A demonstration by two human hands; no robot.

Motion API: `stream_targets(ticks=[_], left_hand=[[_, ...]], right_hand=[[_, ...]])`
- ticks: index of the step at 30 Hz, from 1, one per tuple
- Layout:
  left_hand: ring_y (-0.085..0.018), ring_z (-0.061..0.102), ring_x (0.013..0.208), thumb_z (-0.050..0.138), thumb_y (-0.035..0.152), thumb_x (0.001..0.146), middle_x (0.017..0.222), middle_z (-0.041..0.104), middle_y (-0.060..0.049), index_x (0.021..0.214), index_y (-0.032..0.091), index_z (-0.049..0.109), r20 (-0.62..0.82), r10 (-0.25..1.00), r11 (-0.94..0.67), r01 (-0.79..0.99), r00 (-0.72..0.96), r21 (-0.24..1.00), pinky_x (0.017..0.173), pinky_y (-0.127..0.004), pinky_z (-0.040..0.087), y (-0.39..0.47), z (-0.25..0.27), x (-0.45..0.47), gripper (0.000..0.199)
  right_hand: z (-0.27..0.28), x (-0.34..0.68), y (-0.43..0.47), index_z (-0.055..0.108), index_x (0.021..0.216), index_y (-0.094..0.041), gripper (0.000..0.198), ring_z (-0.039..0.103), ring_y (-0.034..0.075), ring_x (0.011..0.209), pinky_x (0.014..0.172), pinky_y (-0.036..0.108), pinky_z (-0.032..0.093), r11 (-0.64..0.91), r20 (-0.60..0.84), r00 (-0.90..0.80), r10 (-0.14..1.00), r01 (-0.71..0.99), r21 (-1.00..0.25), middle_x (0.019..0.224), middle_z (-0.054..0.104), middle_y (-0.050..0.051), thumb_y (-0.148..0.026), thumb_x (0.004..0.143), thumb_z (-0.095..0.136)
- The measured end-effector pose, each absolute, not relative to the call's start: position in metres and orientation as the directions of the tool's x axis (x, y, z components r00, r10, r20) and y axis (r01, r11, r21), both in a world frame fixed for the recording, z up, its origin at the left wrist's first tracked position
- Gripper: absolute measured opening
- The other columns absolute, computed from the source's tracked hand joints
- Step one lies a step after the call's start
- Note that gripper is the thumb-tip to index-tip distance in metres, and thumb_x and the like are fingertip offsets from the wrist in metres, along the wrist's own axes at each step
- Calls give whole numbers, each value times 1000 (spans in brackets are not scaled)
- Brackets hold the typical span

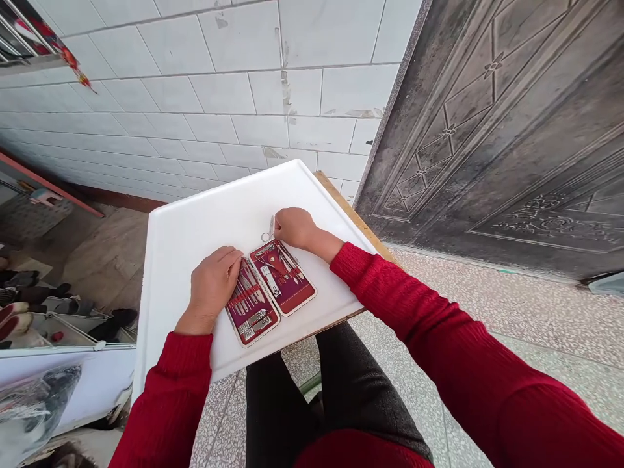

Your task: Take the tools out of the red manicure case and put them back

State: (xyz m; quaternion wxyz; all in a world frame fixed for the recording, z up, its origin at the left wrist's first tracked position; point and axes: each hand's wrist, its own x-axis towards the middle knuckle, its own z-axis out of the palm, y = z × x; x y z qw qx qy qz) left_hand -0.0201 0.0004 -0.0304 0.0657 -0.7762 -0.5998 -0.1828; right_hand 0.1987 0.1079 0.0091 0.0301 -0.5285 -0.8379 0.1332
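A manicure set in a red case lies unfolded on the white tabletop. Nail clippers and several slim metal tools sit in its left half; another nail clipper and more tools fill the right half. My left hand is closed at the upper left edge of the case, thumb along it; its fingertips are partly hidden. Just beyond the right half, my right hand is closed on small silver scissors, whose finger ring shows beside my fingers.
The white tabletop rests on a wooden board that juts out at the right. A tiled wall stands behind, a dark patterned door to the right. Shoes and shelving are at the lower left.
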Motion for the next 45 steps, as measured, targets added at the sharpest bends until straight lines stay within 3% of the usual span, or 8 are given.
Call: stream_targets(ticks=[10, 22, 30, 38, 45], left_hand=[[-25, 74, 112, 42, 33, 107, 124, 80, -6, 110, 24, 78, 349, 914, -263, 958, 208, 118, 90, -37, 61, 0, -30, -21, 37], [-24, 75, 109, 42, 31, 106, 123, 80, -6, 109, 24, 78, 336, 921, -249, 962, 199, 111, 85, -35, 60, -1, -26, -17, 37], [-24, 73, 114, 43, 31, 106, 126, 79, -4, 109, 24, 77, 302, 937, -227, 963, 174, 148, 89, -35, 58, -2, -26, -16, 35], [-25, 72, 117, 42, 33, 107, 125, 79, -6, 109, 23, 78, 308, 940, -204, 965, 146, 166, 92, -37, 58, -1, -30, -16, 37], [-26, 73, 118, 43, 32, 106, 126, 79, -6, 109, 24, 78, 315, 942, -177, 971, 119, 161, 94, -38, 59, 0, -33, -16, 37]], right_hand=[[8, 199, 104, 79, 113, -13, 26, 75, 32, 106, 77, 33, 50, 506, -48, -520, 853, 846, -169, 114, 80, 19, -12, 98, 58], [5, 213, 115, 80, 101, -14, 21, 72, 28, 91, 70, 33, 46, 449, -37, -480, 877, 843, -297, 101, 80, 15, -11, 91, 61], [17, 233, 107, 71, 86, -15, 15, 69, 20, 79, 73, 28, 45, 356, -43, -458, 888, 743, -566, 74, 74, 5, -6, 88, 60], [5, 236, 103, 61, 78, -17, 14, 66, 10, 60, 60, 21, 49, 303, 73, -516, 854, 379, -874, 66, 66, -2, -3, 81, 65], [1, 238, 95, 64, 74, -16, 15, 60, 9, 49, 51, 21, 48, 128, -104, -693, 713, 275, -953, 53, 65, -3, -7, 76, 76]])
